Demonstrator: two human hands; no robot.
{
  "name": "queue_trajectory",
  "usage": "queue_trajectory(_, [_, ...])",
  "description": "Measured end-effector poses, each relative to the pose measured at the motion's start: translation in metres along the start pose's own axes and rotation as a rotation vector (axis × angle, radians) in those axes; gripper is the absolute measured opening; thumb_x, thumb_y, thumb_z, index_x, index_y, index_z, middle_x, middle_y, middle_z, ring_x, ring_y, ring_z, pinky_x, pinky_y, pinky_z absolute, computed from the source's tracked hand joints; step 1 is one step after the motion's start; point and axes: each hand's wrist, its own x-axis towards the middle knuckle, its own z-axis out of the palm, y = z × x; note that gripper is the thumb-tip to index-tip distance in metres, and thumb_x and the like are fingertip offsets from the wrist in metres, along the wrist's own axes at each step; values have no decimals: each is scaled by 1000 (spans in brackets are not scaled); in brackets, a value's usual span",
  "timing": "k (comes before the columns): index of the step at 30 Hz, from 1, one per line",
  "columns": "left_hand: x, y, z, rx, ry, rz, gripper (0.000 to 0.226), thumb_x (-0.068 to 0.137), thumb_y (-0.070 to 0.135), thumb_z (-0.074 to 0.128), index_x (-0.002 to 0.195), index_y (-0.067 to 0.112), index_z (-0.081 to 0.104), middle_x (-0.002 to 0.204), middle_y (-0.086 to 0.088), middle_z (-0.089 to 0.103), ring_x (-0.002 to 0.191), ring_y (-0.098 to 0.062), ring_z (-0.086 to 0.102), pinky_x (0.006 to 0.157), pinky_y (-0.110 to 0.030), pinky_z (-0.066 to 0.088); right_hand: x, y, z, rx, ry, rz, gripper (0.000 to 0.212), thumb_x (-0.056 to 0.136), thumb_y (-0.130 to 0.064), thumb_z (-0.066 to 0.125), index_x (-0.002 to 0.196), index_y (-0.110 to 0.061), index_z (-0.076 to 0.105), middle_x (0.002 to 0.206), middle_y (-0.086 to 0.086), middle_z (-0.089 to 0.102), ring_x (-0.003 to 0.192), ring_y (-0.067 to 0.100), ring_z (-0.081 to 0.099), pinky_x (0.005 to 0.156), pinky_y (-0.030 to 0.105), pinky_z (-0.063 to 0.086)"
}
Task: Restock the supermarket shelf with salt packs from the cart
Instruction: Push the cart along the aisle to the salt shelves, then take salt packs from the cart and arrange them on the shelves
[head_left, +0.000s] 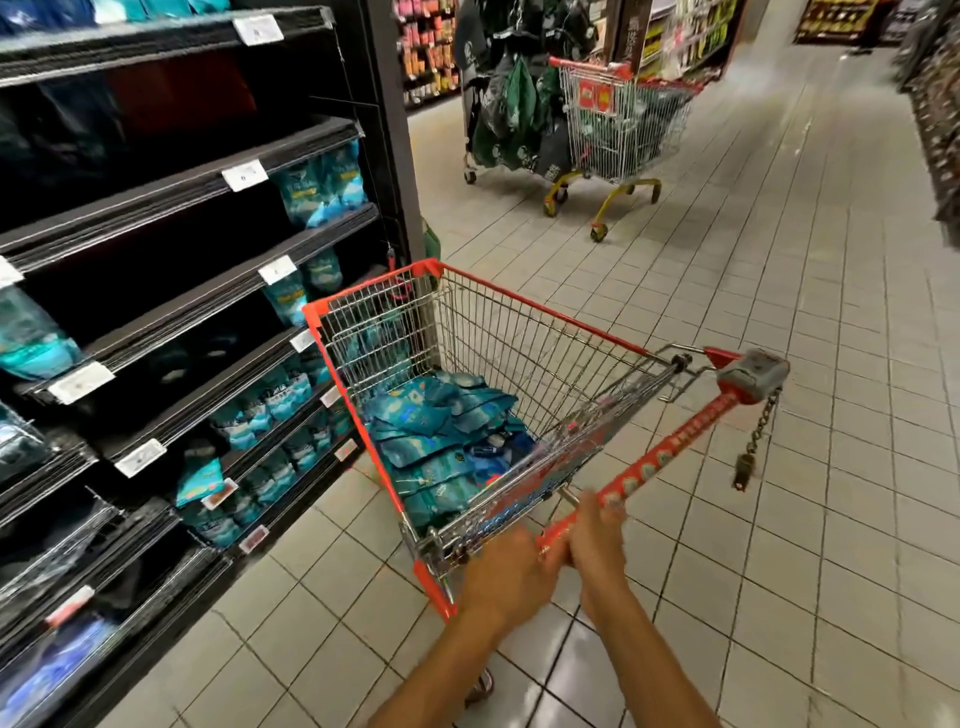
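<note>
Head view: restocking barely begun, cart (519, 364) full.
Both hands, left hand (511, 574) and right hand (597, 540), grip the handle (670, 447); salt packs (441, 441) lie beyond the fingers, shelf (208, 306) gaps remain.

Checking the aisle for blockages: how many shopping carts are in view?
2. One cart with salt packs stands beside the shelf, both hands on its handle; a second cart stands farther up the aisle. Others may be hidden.

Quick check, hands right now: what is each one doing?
Left hand: grips the near end of the cart handle.
Right hand: grips the same handle, right beside the left.
</note>
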Motion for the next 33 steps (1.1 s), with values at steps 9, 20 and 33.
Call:
queue_trajectory(9, [24,14,-14,-324,375,225,22,100,29,48,80,23,54,80,4,55,69,-8,50,61,-27,43,83,-31,-48,-98,78,-46,23,104,-37,39,116,-18,34,80,7,54,64,18,58,46,28,50])
queue_trajectory(20, [82,-91,-42,-567,365,-31,24,100,23,52,80,22,64,74,-4,66,66,-15,59,59,-26,47,164,-89,-111,-434,149,-41,57,104,-44,35,140,-2,22,112,22,58,99,41,65,85,53,54])
queue_trajectory(33, [253,-187,-131,-598,278,-27,29,99,14,50,73,19,62,64,-1,62,54,-2,55,52,-14,41,165,-80,127,-1529,-160,-432,67,97,-67,19,127,-15,50,122,7,57,106,27,58,84,40,47])
